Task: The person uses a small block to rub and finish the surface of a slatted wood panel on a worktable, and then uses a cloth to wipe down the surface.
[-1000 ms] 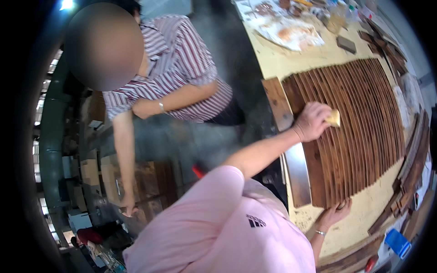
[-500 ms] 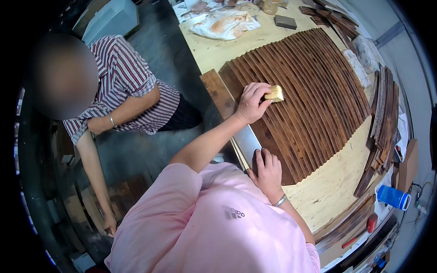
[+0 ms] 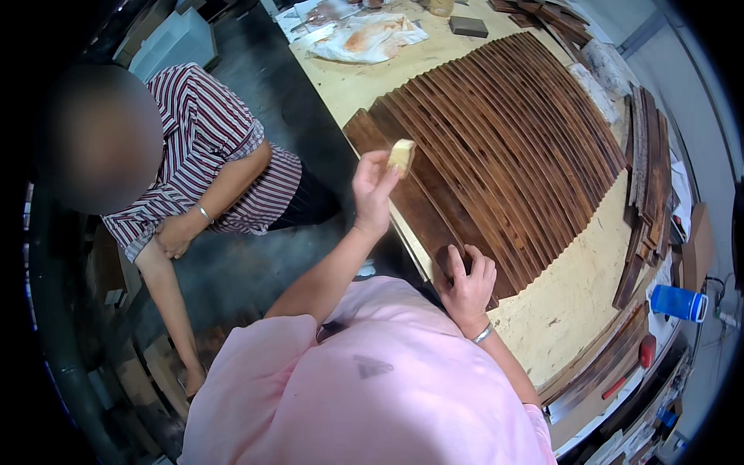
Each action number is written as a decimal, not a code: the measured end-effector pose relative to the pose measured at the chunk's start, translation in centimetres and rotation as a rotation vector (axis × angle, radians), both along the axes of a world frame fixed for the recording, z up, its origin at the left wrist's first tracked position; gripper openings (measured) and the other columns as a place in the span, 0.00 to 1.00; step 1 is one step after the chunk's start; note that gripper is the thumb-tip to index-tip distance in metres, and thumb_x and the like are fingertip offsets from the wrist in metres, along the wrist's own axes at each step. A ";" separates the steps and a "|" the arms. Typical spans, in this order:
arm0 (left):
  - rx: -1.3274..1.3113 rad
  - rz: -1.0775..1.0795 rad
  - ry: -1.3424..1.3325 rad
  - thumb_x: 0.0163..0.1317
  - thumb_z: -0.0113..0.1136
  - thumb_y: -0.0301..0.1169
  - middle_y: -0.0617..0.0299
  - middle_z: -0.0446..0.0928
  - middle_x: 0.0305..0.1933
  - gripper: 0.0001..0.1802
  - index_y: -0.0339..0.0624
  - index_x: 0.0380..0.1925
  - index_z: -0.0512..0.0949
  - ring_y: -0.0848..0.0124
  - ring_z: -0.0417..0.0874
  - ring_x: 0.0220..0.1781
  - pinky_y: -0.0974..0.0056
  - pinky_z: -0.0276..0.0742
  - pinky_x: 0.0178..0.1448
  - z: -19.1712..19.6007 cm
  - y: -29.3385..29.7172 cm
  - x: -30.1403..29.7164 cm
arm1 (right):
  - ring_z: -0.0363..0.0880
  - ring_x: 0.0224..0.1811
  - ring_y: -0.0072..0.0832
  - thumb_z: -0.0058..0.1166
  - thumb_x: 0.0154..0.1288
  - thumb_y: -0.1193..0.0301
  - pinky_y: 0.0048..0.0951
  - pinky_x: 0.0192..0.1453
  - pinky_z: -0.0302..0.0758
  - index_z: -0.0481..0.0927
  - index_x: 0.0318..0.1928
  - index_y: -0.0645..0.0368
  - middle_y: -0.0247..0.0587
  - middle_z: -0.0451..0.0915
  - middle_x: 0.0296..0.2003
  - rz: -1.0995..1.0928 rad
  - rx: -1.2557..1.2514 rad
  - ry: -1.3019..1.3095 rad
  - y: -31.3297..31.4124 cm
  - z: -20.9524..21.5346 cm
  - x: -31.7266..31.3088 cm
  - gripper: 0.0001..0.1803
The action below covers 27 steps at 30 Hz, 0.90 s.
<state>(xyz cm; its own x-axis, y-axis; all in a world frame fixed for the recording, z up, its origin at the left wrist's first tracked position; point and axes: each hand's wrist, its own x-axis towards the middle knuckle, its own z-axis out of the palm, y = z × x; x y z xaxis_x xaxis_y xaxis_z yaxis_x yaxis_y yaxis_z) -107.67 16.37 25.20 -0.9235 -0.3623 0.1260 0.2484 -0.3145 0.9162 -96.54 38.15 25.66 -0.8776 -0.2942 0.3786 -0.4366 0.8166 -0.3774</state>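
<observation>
Dark brown wooden slats (image 3: 511, 132), stained and faintly sheened with visible grain, are being shown fanned across the middle of the frame. They are being carried by a pale, raw, matt plywood surface (image 3: 573, 294). A small yellowish spongy pad (image 3: 401, 156) is being held in the left hand (image 3: 373, 190). Crumpled stained cloth (image 3: 368, 37) is lying at the top.
</observation>
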 end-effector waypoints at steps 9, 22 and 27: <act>0.243 -0.146 -0.112 0.69 0.61 0.25 0.63 0.80 0.47 0.11 0.38 0.49 0.75 0.75 0.78 0.50 0.68 0.71 0.58 -1.0 1.5 -0.7 | 0.73 0.52 0.47 0.65 0.49 0.74 0.45 0.53 0.69 0.78 0.62 0.56 0.50 0.76 0.56 -0.158 0.034 0.099 0.2 0.0 -1.0 0.34; -0.078 -0.364 -0.105 0.68 0.60 0.21 0.58 0.80 0.54 0.16 0.37 0.55 0.75 0.71 0.80 0.55 0.64 0.75 0.63 2.0 3.7 1.7 | 0.53 0.77 0.56 0.81 0.44 0.60 0.48 0.82 0.51 0.52 0.76 0.68 0.64 0.57 0.74 -0.728 -0.492 -0.194 5.9 -2.2 4.7 0.64; -0.858 -0.496 0.218 0.61 0.66 0.20 0.59 0.81 0.54 0.21 0.38 0.56 0.80 0.68 0.83 0.56 0.63 0.78 0.63 4.6 11.6 1.3 | 0.60 0.73 0.54 0.82 0.41 0.60 0.47 0.79 0.57 0.53 0.76 0.70 0.61 0.63 0.70 -0.740 -0.494 -0.226 6.0 -2.0 4.6 0.66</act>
<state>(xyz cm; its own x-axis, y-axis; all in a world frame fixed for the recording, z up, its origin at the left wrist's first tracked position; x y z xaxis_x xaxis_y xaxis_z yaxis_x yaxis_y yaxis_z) -106.35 27.99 29.83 -0.8708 0.3475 0.3477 0.4577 0.3151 0.8314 -91.95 44.15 23.65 -0.8459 0.5221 0.1086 0.2602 0.5818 -0.7706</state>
